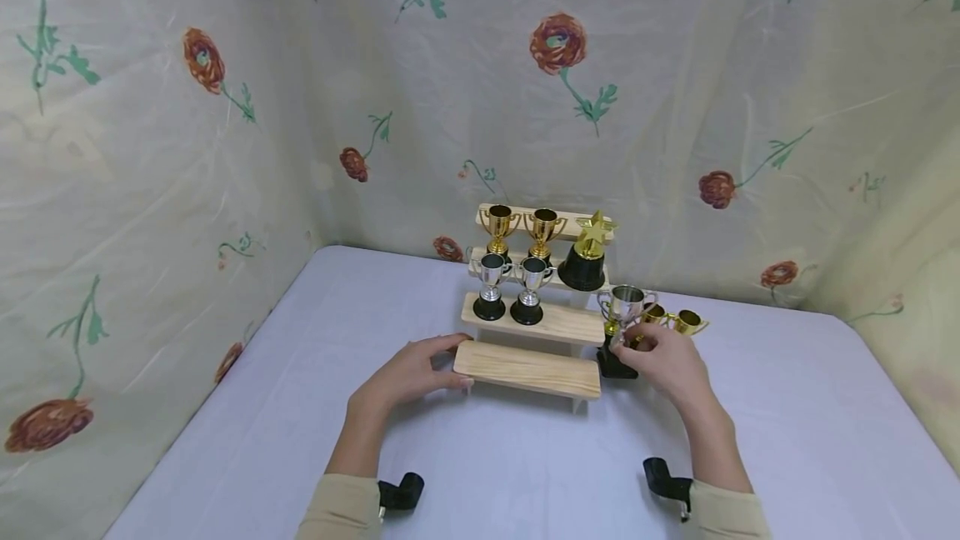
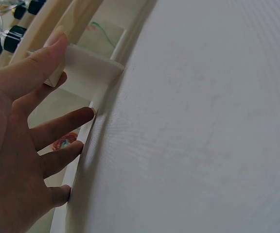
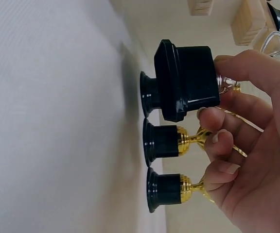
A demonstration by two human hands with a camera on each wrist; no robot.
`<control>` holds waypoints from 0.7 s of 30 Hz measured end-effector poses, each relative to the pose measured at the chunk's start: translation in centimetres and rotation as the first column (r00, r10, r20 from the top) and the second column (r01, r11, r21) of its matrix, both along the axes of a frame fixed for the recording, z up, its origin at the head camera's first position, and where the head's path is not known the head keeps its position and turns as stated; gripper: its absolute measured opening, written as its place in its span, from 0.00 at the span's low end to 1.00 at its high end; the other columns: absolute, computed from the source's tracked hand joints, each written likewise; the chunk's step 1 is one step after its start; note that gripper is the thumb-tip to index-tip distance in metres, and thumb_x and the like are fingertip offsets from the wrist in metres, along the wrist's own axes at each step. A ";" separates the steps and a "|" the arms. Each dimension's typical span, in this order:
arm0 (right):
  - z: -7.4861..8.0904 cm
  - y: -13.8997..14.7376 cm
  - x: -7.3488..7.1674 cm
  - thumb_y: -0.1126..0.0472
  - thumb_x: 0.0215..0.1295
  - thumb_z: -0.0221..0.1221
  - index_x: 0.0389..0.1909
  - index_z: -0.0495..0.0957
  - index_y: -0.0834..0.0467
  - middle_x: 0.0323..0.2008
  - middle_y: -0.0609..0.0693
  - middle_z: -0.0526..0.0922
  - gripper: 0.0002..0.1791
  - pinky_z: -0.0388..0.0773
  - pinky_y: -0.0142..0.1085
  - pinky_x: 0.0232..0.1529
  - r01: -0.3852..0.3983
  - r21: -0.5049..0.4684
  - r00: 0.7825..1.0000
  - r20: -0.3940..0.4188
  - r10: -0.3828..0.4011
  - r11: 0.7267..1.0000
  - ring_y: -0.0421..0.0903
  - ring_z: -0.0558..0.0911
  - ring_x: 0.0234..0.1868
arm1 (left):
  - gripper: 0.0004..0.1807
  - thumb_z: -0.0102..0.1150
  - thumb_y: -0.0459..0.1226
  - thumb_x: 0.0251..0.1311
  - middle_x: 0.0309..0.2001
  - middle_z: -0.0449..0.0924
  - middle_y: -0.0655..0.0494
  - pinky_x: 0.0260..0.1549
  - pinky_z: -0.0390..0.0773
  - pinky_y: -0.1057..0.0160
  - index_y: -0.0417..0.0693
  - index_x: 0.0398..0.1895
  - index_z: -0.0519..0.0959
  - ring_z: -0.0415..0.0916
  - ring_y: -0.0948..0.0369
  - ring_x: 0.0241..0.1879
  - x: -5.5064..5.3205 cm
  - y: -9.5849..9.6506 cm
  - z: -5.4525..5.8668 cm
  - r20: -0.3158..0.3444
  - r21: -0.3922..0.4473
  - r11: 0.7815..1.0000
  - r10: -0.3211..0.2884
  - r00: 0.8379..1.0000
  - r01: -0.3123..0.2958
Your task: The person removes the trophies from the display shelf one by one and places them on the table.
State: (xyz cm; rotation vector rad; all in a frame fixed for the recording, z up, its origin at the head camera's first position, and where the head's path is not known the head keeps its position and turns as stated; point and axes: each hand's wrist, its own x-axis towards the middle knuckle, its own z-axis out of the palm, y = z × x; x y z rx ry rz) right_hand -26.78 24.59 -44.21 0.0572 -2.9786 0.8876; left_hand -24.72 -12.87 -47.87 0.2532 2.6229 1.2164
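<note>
My left hand (image 1: 408,373) pinches the left end of the lowest step of a wooden display stand (image 1: 525,365); in the left wrist view its thumb lies on top and the index finger under the board. Beside the stand's right end, my right hand (image 1: 671,365) holds a silver trophy cup (image 1: 626,304) by its narrow stem. The trophy's square black base (image 3: 196,77) hangs above the white cloth in the right wrist view. Two silver cups (image 1: 491,286) stand on the step above the lowest. Behind them are two gold cups (image 1: 542,227) and a gold star trophy (image 1: 592,240).
Several small gold trophies (image 3: 169,188) with round black bases stand on the cloth just behind my right hand. A white cloth covers the table (image 1: 487,473). Flower-patterned curtain (image 1: 450,65) hangs behind and along the sides.
</note>
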 end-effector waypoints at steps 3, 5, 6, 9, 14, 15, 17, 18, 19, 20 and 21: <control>-0.4 0.2 -0.1 0.48 0.59 0.65 0.46 0.83 0.59 0.33 0.53 0.85 0.21 0.69 0.33 0.27 -0.014 -0.004 1.000 0.009 0.014 1.000 0.45 0.77 0.31 | 0.39 0.71 0.59 0.49 0.70 0.70 0.63 0.70 0.63 0.38 0.73 0.67 0.72 0.61 0.53 0.74 0.0 0.0 -0.1 -0.001 0.000 1.000 0.001 1.000 -0.001; -0.6 0.3 -0.1 0.48 0.59 0.66 0.45 0.84 0.59 0.32 0.53 0.85 0.20 0.69 0.34 0.27 -0.026 -0.010 1.000 0.011 0.026 1.000 0.44 0.77 0.30 | 0.38 0.71 0.59 0.49 0.70 0.70 0.63 0.70 0.63 0.38 0.74 0.67 0.72 0.61 0.53 0.74 0.0 0.0 -0.1 -0.001 0.000 1.000 0.002 1.000 -0.002; -0.7 0.3 -0.1 0.48 0.58 0.66 0.44 0.84 0.59 0.32 0.52 0.85 0.20 0.70 0.34 0.27 -0.033 -0.014 0.999 0.011 0.033 0.999 0.44 0.77 0.29 | 0.38 0.71 0.59 0.49 0.70 0.71 0.63 0.70 0.63 0.38 0.74 0.67 0.72 0.61 0.53 0.74 0.0 0.0 -0.1 -0.001 -0.001 1.000 0.002 1.000 -0.002; -1.0 0.4 -0.2 0.49 0.58 0.66 0.42 0.84 0.59 0.32 0.52 0.86 0.19 0.70 0.34 0.27 -0.049 -0.017 0.999 0.002 0.049 0.999 0.43 0.76 0.29 | 0.38 0.71 0.59 0.49 0.70 0.71 0.63 0.70 0.64 0.38 0.74 0.67 0.71 0.61 0.53 0.74 -0.1 0.0 -0.1 -0.004 0.001 1.000 -0.001 1.000 0.001; -1.2 0.5 -0.2 0.48 0.58 0.66 0.41 0.84 0.58 0.31 0.52 0.86 0.18 0.69 0.33 0.27 -0.051 -0.005 0.999 -0.003 0.051 0.999 0.43 0.76 0.28 | 0.38 0.70 0.60 0.49 0.70 0.71 0.63 0.70 0.64 0.39 0.74 0.67 0.71 0.62 0.54 0.74 -0.1 0.0 -0.1 -0.006 -0.002 1.000 -0.005 1.000 0.005; -1.1 0.5 -0.2 0.48 0.58 0.66 0.42 0.84 0.59 0.32 0.52 0.86 0.18 0.69 0.33 0.27 -0.048 -0.001 0.999 -0.001 0.048 0.999 0.43 0.77 0.28 | 0.38 0.70 0.60 0.49 0.70 0.71 0.63 0.70 0.64 0.39 0.74 0.67 0.71 0.61 0.54 0.74 -0.1 0.0 -0.1 -0.005 -0.005 1.000 -0.004 1.000 0.004; -1.1 0.5 -0.1 0.48 0.58 0.65 0.43 0.84 0.59 0.33 0.53 0.87 0.19 0.70 0.33 0.27 -0.045 0.008 0.999 0.010 0.045 0.999 0.44 0.77 0.29 | 0.38 0.70 0.60 0.49 0.70 0.71 0.63 0.70 0.63 0.39 0.74 0.67 0.71 0.61 0.54 0.74 0.0 0.0 -0.1 -0.006 -0.011 1.000 -0.003 1.000 0.003; -1.0 0.5 -0.1 0.48 0.58 0.65 0.44 0.84 0.59 0.34 0.54 0.87 0.20 0.70 0.34 0.27 -0.044 0.015 0.999 0.017 0.044 0.999 0.45 0.78 0.30 | 0.39 0.70 0.60 0.49 0.70 0.71 0.63 0.70 0.63 0.39 0.74 0.67 0.71 0.61 0.54 0.74 0.0 0.1 0.0 -0.005 -0.013 1.000 -0.003 1.000 0.003; -1.0 0.5 -0.1 0.48 0.58 0.65 0.45 0.84 0.59 0.35 0.54 0.87 0.21 0.70 0.34 0.28 -0.043 0.022 0.999 0.025 0.042 0.999 0.45 0.78 0.31 | 0.39 0.70 0.60 0.49 0.70 0.71 0.63 0.70 0.63 0.39 0.73 0.67 0.71 0.61 0.54 0.74 0.0 0.1 0.0 -0.006 -0.014 1.000 -0.003 1.000 0.003; -0.9 0.5 -0.1 0.48 0.58 0.65 0.46 0.84 0.60 0.36 0.55 0.87 0.22 0.70 0.34 0.28 -0.042 0.029 0.999 0.033 0.041 0.999 0.46 0.79 0.32 | 0.39 0.70 0.60 0.49 0.70 0.71 0.63 0.70 0.63 0.39 0.73 0.67 0.71 0.62 0.53 0.74 0.0 0.1 0.0 -0.007 -0.014 1.000 -0.002 1.000 0.002; -0.9 0.5 0.0 0.48 0.58 0.65 0.46 0.83 0.60 0.37 0.55 0.87 0.22 0.71 0.34 0.28 -0.042 0.037 0.998 0.041 0.040 0.998 0.46 0.79 0.32 | 0.39 0.70 0.60 0.49 0.70 0.71 0.63 0.70 0.63 0.39 0.73 0.67 0.71 0.62 0.53 0.74 0.0 0.1 0.0 -0.006 -0.013 1.000 -0.001 1.000 0.001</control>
